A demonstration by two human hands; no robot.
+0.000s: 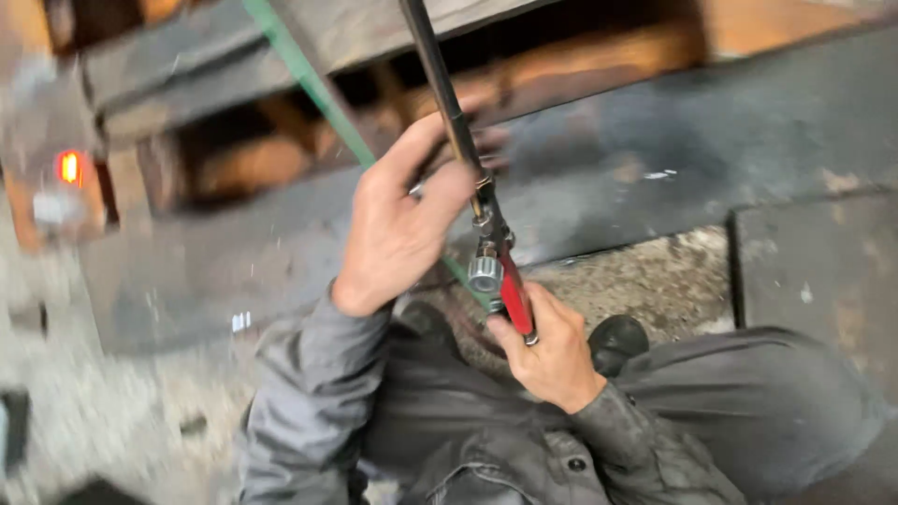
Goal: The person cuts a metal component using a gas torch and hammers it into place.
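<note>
- Left hand [398,224] raised at the middle of the view, fingers curled around the dark rod [447,93] of a long tool, thumb side toward the camera; clenched on the rod just above its metal fittings.
- Right hand [552,351] lower and nearer the body, closed around the red handle [514,297] at the tool's near end, knuckles turned up.
- Dark rod slanting from the top edge down and rightward, passing between the two hands, ending at the red handle.
- Round silver fitting [485,273] just beside the red handle, between the hands, touching the tool's body.
- Green strap [309,79] running diagonally from the top of the view down behind the left hand.
- Grey jacket sleeves [318,393] on both arms, a buttoned cuff showing near the right wrist.
- Dark shoe tip [617,341] just right of the right hand, on rough, speckled concrete floor [673,281].
- Worn dark metal beam [655,140] crossing behind the hands, rusty brown parts showing in the opening above it.
- Small red-orange light [68,166] glowing at the left edge, blurred.
- Whole view smeared by motion; finer detail of the fittings not readable.
</note>
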